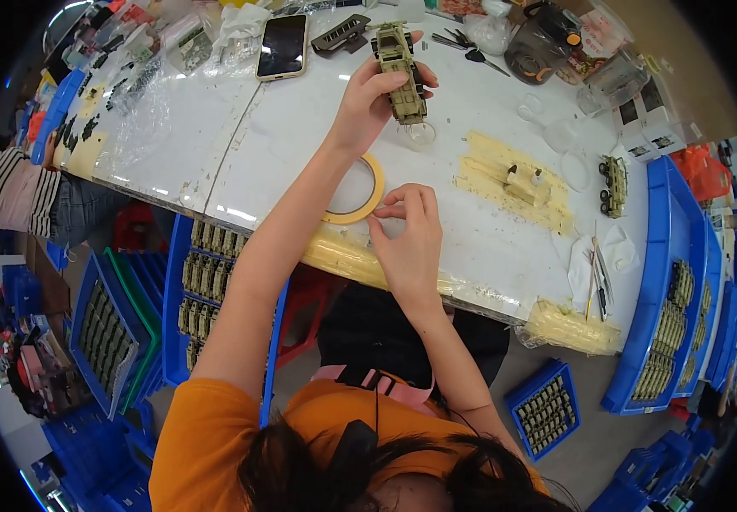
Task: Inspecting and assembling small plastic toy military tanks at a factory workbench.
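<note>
My left hand [367, 101], reaching over the far part of the table, is closed around a tan-green model military vehicle [401, 81] with dark wheels. Closer to me, my right hand [413, 243] is raised above the table's near edge, its thumb and fingers curled together in a pinch. Whatever may be between those fingertips is too small to make out. Just left of them lies a yellow roll of tape [377, 182], partly covered by my left forearm. A small clear round dish [421, 135] sits below the held vehicle.
Yellow tape strips on the white table [488, 264] bear a model part [529, 185]. Another vehicle [614, 185], brushes [597, 277], a phone [283, 46], scissors [476, 55] and a dark jug [541, 44] lie around. Blue trays [657, 226] of models flank me. A person [23, 192] sits left.
</note>
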### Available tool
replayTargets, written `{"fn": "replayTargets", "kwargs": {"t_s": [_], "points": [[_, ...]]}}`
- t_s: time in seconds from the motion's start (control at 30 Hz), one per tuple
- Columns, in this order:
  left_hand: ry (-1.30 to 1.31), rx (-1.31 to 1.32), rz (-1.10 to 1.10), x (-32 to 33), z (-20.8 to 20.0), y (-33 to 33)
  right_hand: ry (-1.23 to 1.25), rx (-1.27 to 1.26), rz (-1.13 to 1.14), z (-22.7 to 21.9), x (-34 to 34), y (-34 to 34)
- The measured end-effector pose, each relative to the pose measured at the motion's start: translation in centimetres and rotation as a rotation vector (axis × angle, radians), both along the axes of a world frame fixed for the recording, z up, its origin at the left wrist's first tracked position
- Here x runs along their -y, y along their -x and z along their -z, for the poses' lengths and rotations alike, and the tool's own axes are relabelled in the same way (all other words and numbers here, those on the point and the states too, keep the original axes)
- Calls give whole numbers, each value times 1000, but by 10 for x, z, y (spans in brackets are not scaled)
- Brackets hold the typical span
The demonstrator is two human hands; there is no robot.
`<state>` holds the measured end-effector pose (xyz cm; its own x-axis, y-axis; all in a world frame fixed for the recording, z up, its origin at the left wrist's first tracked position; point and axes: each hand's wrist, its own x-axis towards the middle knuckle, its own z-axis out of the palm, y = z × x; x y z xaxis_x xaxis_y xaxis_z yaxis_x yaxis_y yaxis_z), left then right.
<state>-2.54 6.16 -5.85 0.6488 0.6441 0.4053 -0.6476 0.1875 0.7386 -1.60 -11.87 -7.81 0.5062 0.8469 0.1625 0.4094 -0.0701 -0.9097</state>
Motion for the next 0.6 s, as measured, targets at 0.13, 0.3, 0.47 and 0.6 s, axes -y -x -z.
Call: {"fn": "replayTargets", "kwargs": {"t_s": [0.13,0.3,0.47,0.6], "points": [[6,-1,-54,7,-6,2,-114,152,69,-1,3,11],[9,3,-140,10,-7,2,-97,446,96,1,-12,14],[5,-32,-184,19,-6,6,-14,493,72,6,-27,7],[14,-41,-230,22,-2,14,97,461,70,3,-39,6]]}}
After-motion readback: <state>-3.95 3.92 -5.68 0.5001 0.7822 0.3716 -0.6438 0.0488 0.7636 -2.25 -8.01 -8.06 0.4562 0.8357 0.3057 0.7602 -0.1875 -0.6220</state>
